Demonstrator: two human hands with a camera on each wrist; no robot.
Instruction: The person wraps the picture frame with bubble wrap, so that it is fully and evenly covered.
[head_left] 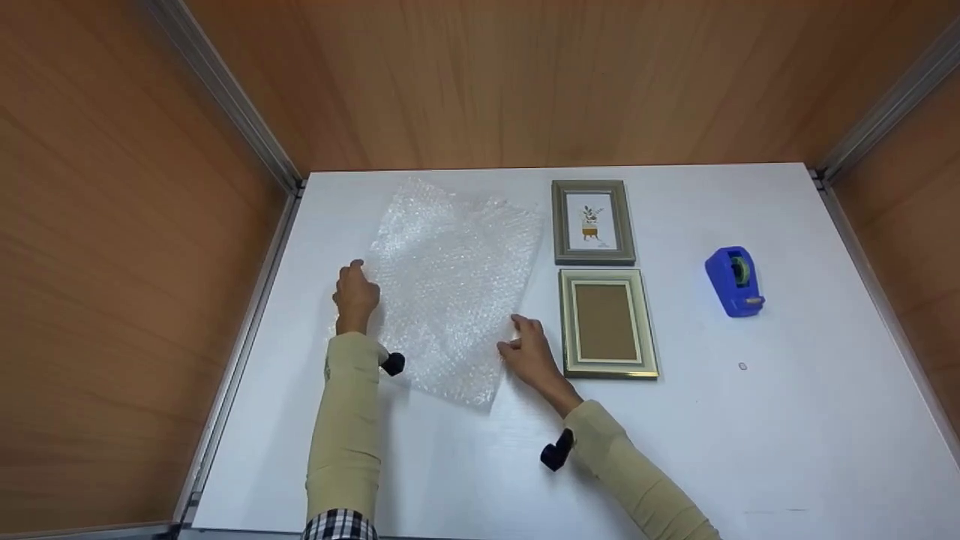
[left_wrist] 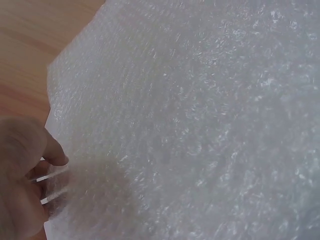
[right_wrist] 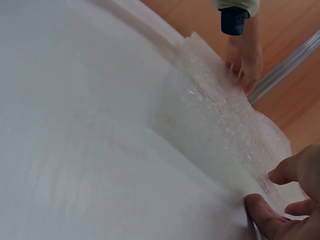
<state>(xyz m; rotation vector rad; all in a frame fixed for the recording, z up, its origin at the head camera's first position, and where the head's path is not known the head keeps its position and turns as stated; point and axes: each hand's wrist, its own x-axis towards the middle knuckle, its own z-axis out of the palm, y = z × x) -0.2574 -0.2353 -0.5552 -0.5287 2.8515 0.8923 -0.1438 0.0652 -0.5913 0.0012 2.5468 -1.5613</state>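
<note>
A translucent sheet of bubble wrap (head_left: pixel 454 292) lies between the two hands on the left half of the table. My left hand (head_left: pixel 355 292) pinches its left edge. In the left wrist view the thumb (left_wrist: pixel 59 155) is on top of the film, and the other fingers show through it from beneath. At the opposite edge is my right hand (head_left: pixel 531 352), thumb and forefinger spread apart. In the right wrist view its fingertips (right_wrist: pixel 257 202) sit right at the wrap's border.
Right of the wrap, a grey-green frame (head_left: pixel 592 256) with a plant picture stands behind a pale green frame (head_left: pixel 609 369) with a brown panel. Farther right are a blue tape dispenser (head_left: pixel 726 281) and a tiny ring-like bit (head_left: pixel 742 366). Wooden walls (head_left: pixel 480 82) enclose the white table (head_left: pixel 810 442).
</note>
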